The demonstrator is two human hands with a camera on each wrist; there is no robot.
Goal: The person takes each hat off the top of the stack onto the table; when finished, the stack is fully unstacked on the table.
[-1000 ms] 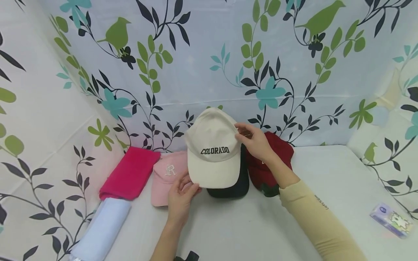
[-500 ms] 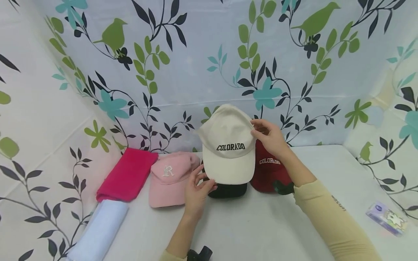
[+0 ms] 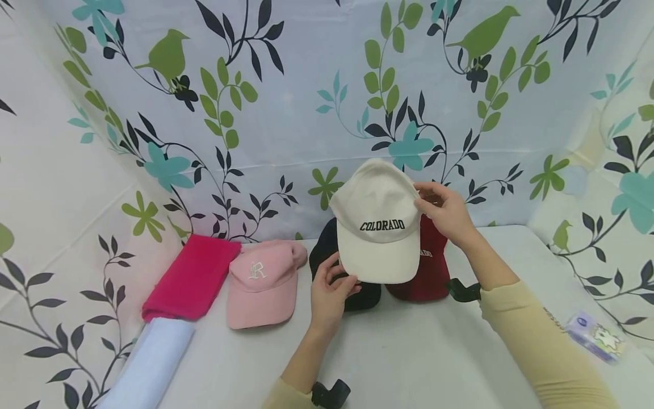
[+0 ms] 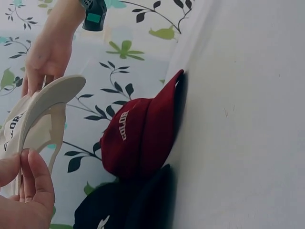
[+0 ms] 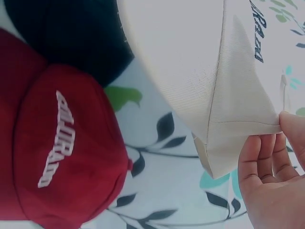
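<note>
A cream baseball cap [image 3: 379, 210] with black COLORADO lettering is held up off the table, its brim low and facing the head camera. My left hand [image 3: 329, 295] pinches the brim's left edge between thumb and fingers, as the left wrist view also shows. With thumb and fingertips, my right hand [image 5: 271, 167] grips the cap's edge at its upper right side. Behind the cream cap, partly hidden, sit a black cap [image 3: 322, 247] and a dark red cap [image 4: 138, 133] with white lettering. To their left lies a pink cap [image 3: 263, 284] with a white R.
At the left, a folded bright pink cloth [image 3: 191, 278] touches a light blue cloth [image 3: 148, 363]. A small purple packet [image 3: 595, 338] lies on the white table [image 3: 409, 363] at far right. Behind the caps hangs a leaf-and-bird patterned curtain [image 3: 286, 125].
Both hands have carried the cream cap to the right and slightly up, from over the pink cap's edge to in front of the dark red one. More of the pink and black caps now shows.
</note>
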